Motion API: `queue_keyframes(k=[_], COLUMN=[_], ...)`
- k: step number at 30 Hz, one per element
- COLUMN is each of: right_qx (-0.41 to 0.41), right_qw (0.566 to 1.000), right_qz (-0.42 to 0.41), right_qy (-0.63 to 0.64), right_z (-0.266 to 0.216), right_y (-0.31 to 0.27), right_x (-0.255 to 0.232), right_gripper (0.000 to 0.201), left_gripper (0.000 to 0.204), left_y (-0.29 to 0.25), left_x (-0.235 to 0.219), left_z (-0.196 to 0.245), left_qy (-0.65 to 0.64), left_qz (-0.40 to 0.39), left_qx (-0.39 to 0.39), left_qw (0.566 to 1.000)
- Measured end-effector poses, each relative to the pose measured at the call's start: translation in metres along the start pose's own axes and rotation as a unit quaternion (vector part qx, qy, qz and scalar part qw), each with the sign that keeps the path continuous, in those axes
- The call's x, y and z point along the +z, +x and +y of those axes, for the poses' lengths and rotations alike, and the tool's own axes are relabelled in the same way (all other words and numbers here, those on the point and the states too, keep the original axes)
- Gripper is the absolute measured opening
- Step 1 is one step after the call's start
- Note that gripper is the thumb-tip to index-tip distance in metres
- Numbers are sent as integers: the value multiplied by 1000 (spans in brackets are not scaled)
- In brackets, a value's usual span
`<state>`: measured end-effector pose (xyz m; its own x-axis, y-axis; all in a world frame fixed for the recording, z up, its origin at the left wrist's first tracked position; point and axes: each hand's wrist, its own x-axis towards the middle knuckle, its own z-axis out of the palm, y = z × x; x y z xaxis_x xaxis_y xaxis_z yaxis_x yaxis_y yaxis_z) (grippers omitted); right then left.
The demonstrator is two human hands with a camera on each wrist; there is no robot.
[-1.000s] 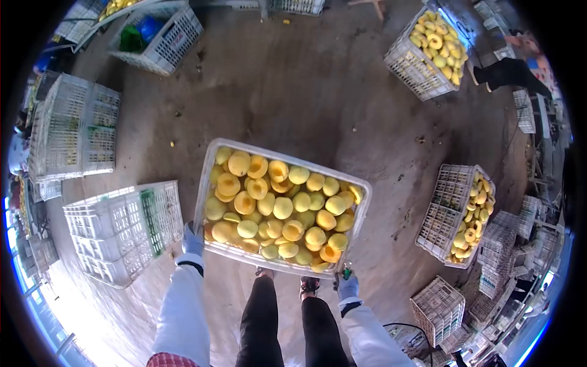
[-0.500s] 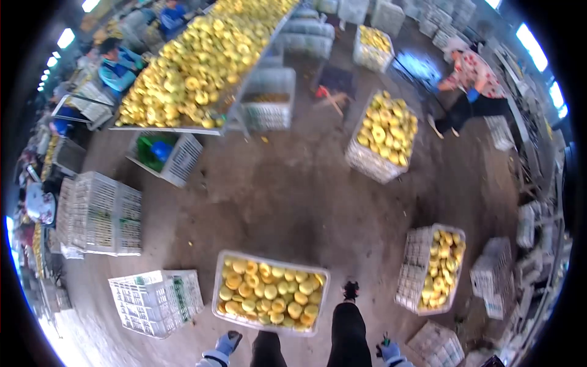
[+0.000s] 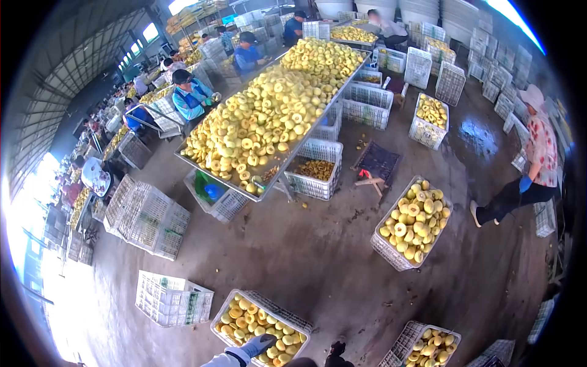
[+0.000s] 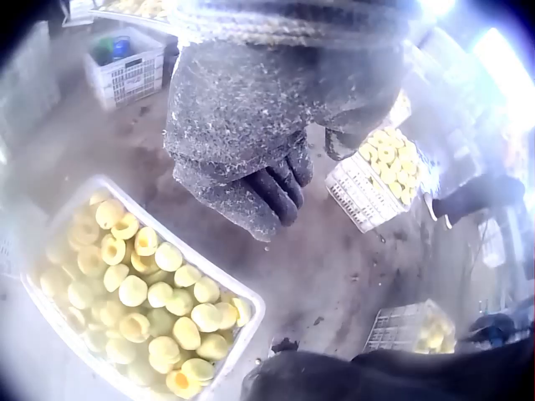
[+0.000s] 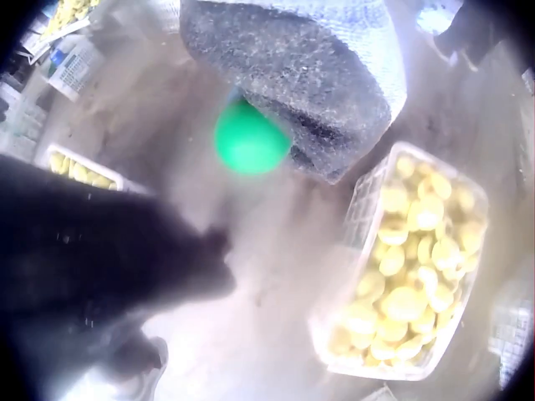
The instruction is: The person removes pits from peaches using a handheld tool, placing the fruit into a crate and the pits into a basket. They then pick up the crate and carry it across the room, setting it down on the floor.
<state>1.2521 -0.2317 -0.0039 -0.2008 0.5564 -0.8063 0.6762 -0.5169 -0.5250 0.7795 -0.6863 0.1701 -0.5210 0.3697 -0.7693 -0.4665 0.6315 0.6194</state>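
Note:
My gloved left hand (image 3: 259, 346) overlaps a white plastic crate (image 3: 215, 331) of halved yellow peaches (image 3: 243, 318) in the head view. In the left wrist view, the same hand (image 4: 242, 138) hangs loosely curled with nothing in it, and that crate (image 4: 257, 302) stands on the floor below. My gloved right hand (image 5: 309, 83) grips a thing with a rounded green end (image 5: 252, 139); the glove hides the rest, so I cannot tell what it is. Near that hand, another crate (image 5: 468, 288) of peach halves (image 5: 410, 288) stands on the floor. The head view leaves the right hand out.
A long metal table (image 3: 262, 194) heaped with peach halves stands ahead, with seated workers beyond its left side. Another full crate (image 3: 391, 257) is at the right, near a dark low stool (image 3: 377, 164). White crates (image 3: 174, 300) stand at the left. A person (image 3: 538, 147) walks on the right.
Both hands have let go of the peach crate, which went from their grip down to the floor. The head view has tilted up towards the table. The person at the right has straightened from bending.

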Motion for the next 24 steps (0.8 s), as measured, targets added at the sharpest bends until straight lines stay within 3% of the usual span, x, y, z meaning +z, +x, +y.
queue_keyframes(k=[1,2,3,4,5,6,8,9,10,11,12,13,14,15,17,18,19,20,21,22,23,24], right_qx=[-8,-15,-23,-128,-232,-111,-110,-113,-114,-109,-86,-68,-47,-37,13,14,-55,-131,-208,-15,-28,-17], right_qw=[1000,999,997,989,965,991,990,989,987,985,988,990,989,990,981,972,951,922,887,948,953,947], right_qz=[-15,-30,-45,16,76,-32,-89,-100,-109,-123,-120,-125,-135,-134,-179,-188,-227,-256,-274,-233,-197,-205], right_qy=[-16,-36,-57,-77,-97,73,3,-10,-26,-53,-35,-24,-23,-32,-77,-140,-201,-260,-308,-217,-228,-245], right_z=[-35,-80,-122,-134,-196,-262,-325,-353,-379,-398,-415,-439,-461,-480,-503,-524,-518,-505,-541,-589,-626,-638], right_y=[2,15,15,47,29,-6,5,15,22,26,29,40,50,58,93,97,147,204,190,170,153,183], right_x=[8,15,23,34,64,84,113,130,145,153,161,175,188,202,226,239,236,229,262,284,315,328], right_gripper=[21,27,33,26,22,17,18,19,20,21,21,20,20,20,20,22,22,23,23,21,19,17], left_gripper=[37,37,38,39,39,57,52,51,50,49,48,49,54,52,47,45,42,44,45,45,45,46], left_y=[8,29,28,27,19,13,44,52,62,65,65,116,116,139,134,130,131,114,111,111,116,110], left_x=[-2,-6,-12,-19,-23,-28,-38,-40,-46,-48,-51,-46,-60,-59,-71,-71,-77,-92,-99,-99,-106,-124], left_z=[-14,-60,-67,-65,-47,-27,-74,-54,-33,14,82,9,77,68,132,136,139,173,174,155,135,140], left_qy=[27,-68,38,94,149,164,168,154,114,138,115,105,95,60,-31,-59,-83,-32,-33,-32,-29,-9], left_qz=[14,18,40,50,58,67,126,150,115,147,166,183,110,129,225,240,256,250,252,291,337,364], left_qx=[7,-34,15,-50,-118,-135,-113,-112,-158,-57,-64,-33,-88,-88,-91,-73,-48,-87,-134,-154,-170,-198], left_qw=[1000,997,998,993,980,975,971,970,974,978,977,977,986,986,970,966,962,964,958,944,926,910])
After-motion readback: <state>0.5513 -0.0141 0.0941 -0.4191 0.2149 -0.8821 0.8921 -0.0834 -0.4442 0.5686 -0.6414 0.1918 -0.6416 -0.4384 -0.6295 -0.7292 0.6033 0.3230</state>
